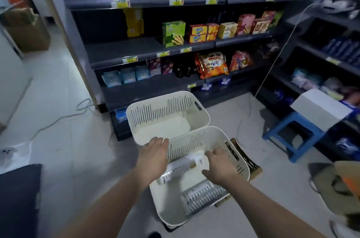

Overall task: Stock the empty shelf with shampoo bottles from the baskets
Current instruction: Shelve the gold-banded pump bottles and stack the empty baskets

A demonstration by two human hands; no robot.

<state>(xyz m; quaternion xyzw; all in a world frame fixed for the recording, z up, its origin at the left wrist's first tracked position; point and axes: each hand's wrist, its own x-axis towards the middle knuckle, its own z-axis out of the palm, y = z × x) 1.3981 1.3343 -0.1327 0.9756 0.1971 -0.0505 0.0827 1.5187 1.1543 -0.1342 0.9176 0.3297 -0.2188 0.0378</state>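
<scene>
1. Dark grey metal shelf unit (136, 50) stands beyond the near white slotted plastic basket (187, 146). It's a long carry, so a loosely held bottle could drop.
2. Far white slotted basket (165, 109) touches it and looks empty.
3. Pale bottle-like shape (175, 169) lies inside the near basket, blurred.
4. Left hand (153, 152): grip relaxed, on its rim. Right hand (220, 165): fingers apart inside it, holding nothing.

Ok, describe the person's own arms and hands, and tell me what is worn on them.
The left forearm and right forearm are uncovered as far as the picture shows, with no sleeve in view. The bare left hand and bare right hand wear no gloves. No watch, ring, bracelet or marking is visible on either.
</scene>
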